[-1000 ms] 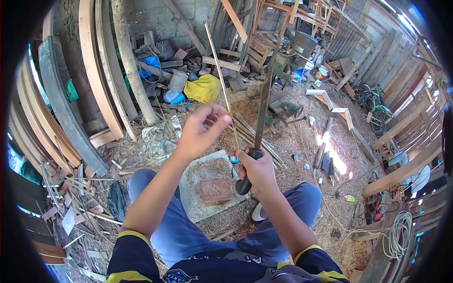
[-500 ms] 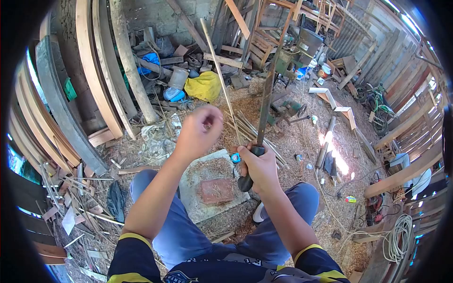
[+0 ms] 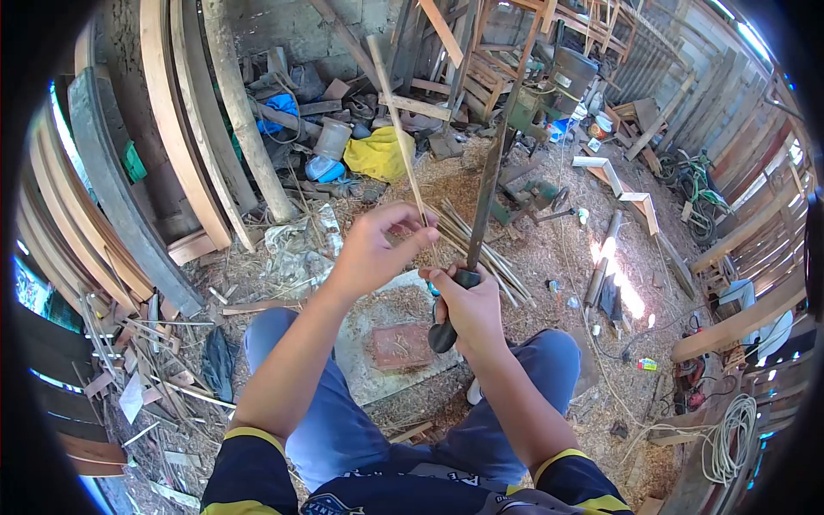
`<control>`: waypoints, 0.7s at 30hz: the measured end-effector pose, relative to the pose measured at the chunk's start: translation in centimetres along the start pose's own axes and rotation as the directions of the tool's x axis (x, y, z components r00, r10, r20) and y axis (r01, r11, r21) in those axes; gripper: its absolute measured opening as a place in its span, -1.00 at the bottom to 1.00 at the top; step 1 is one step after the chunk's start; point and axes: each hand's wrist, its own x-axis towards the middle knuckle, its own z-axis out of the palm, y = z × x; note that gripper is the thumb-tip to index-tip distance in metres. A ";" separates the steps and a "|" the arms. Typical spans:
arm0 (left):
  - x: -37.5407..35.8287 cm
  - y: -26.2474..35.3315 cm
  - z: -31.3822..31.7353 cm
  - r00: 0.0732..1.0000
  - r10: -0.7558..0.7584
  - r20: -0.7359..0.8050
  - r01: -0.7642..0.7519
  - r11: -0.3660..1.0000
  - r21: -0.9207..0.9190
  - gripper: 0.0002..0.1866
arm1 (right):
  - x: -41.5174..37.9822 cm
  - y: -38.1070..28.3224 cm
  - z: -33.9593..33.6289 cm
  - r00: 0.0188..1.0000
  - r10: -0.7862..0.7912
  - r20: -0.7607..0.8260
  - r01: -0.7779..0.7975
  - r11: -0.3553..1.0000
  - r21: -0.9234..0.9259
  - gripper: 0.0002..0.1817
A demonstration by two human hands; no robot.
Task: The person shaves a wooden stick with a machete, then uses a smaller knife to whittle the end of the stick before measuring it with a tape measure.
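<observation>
My right hand (image 3: pixel 468 309) is wrapped round the black handle of a machete (image 3: pixel 487 193), whose long dark blade points up and away. Its thumb and forefinger also pinch the lower end of a thin wooden stick (image 3: pixel 396 120). The stick rises to the upper left, beside the blade. My left hand (image 3: pixel 378 249) has its thumb and forefinger closed around the stick a little above the right hand. Below both hands, a reddish block (image 3: pixel 402 348) rests on a grey slab (image 3: pixel 365 382) between my knees.
A bundle of thin sticks (image 3: pixel 493 257) lies on the shavings ahead. Long curved boards (image 3: pixel 176 129) lean at left, near wood scraps (image 3: pixel 172 378). A yellow cloth (image 3: pixel 378 154) lies ahead, with a green machine (image 3: pixel 528 206) to its right. Coiled rope (image 3: pixel 730 438) sits at right.
My left hand has come down and right, from a raised curl apart from the stick to closing around it. My right hand still grips the machete and the stick's lower end.
</observation>
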 end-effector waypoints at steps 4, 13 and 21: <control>0.2 -2.0 0.2 0.991 -0.131 0.001 0.129 0.978 -0.163 -0.84 | -0.4 -0.4 -0.1 1.000 -0.004 -0.015 0.003 0.997 -0.076 -0.77; -1.1 0.3 0.6 0.970 -0.245 0.011 0.228 0.884 -0.407 -0.59 | 2.6 -8.2 -4.6 0.949 -0.292 0.123 0.314 0.911 -0.267 -0.56; -2.1 0.7 3.1 0.945 -0.323 -0.039 0.257 0.813 -0.523 -0.57 | 4.3 -6.2 -5.0 0.763 -0.550 0.339 0.579 0.349 -0.737 -0.53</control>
